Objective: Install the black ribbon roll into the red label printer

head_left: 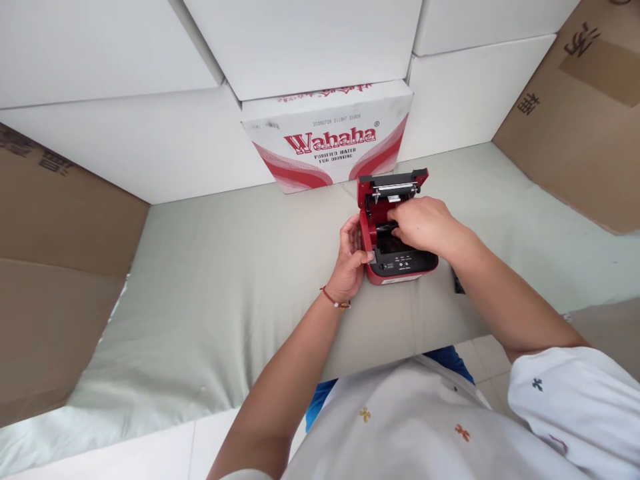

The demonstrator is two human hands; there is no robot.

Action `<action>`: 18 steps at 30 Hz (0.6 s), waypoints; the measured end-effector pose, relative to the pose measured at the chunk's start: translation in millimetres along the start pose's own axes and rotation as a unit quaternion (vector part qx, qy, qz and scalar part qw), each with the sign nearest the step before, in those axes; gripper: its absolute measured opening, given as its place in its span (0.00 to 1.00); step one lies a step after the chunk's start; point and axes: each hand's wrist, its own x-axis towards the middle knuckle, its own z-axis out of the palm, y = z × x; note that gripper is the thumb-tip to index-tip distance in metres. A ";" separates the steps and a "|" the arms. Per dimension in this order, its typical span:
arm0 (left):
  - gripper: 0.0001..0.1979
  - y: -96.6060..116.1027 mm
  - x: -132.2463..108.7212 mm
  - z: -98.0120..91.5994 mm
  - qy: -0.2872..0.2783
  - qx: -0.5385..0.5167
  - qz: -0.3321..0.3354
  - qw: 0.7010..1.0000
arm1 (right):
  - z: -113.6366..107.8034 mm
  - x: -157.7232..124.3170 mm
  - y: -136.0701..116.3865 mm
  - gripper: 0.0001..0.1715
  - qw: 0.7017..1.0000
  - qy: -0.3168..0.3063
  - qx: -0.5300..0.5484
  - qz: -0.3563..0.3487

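A small red and black printer (403,265) stands on a pale green cloth, its lid (393,181) flipped up and open. My left hand (351,259) grips the printer's left side, the thumb pressing near a grey button. My right hand (423,223) reaches into the open compartment with its fingers curled together; what they touch inside is hidden. A red string bracelet (334,300) circles my left wrist.
A white Wahaha carton (330,137) stands just behind the printer, with plain white boxes (150,143) stacked around it. Brown cardboard boxes flank the left (55,267) and right (580,113). The cloth-covered surface (220,287) ends at a front edge above a tiled floor.
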 end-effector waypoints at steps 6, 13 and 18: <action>0.44 -1.3 1.4 0.1 0.001 -0.004 0.004 1.000 | -1.5 -2.0 -8.4 0.16 1.000 0.011 -0.011 -0.015; 0.44 0.6 0.1 1.3 -0.001 0.004 -0.003 1.000 | 5.0 -2.8 -2.6 0.18 1.000 0.012 0.009 -0.013; 0.44 -0.8 0.6 0.3 -0.008 0.005 0.005 1.000 | 15.0 -13.4 6.1 0.21 0.997 0.058 0.057 -0.014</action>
